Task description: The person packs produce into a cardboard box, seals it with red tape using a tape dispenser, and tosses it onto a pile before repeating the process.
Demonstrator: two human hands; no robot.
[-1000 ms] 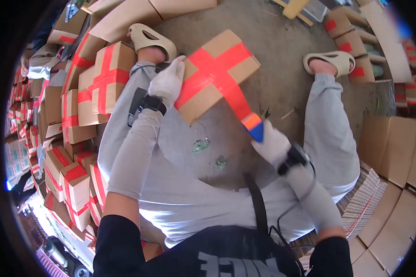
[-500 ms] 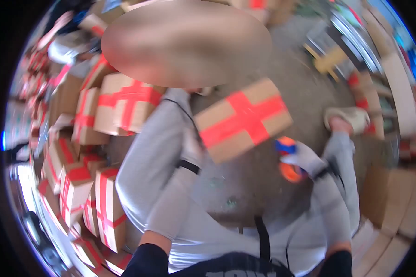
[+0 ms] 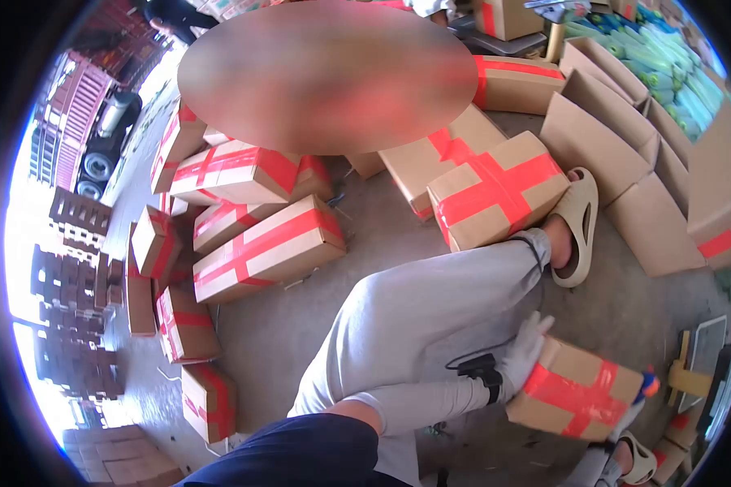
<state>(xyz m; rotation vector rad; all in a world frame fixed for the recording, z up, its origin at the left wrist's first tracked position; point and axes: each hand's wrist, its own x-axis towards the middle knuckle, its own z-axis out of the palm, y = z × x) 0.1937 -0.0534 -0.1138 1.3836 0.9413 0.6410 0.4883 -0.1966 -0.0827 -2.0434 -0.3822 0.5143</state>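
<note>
My left hand (image 3: 526, 354), in a white glove with a dark strap at the wrist, is pressed to the near-left end of a cardboard carton (image 3: 554, 420) bearing a cross of red tape. The carton is tilted between my lower legs. My right hand (image 3: 625, 421) is at the far-right end of it, mostly hidden behind the carton. Beside that end shows a small orange-and-blue tool, apparently a tape dispenser (image 3: 650, 385), at my right fingers. My grey trouser leg (image 3: 430, 304) stretches across the middle.
Another taped carton (image 3: 502, 191) rests by my sandal (image 3: 577, 229). Several taped cartons (image 3: 270, 248) lie on the floor at the left. Open boxes (image 3: 617, 154) stand at the right, near bagged green produce (image 3: 666, 69). Pallets (image 3: 73, 292) and a truck (image 3: 97, 154) are farther left.
My view has turned left, so the carton now appears lower right instead of in the centre. My left hand stays at its end; my right hand has come to the other end.
</note>
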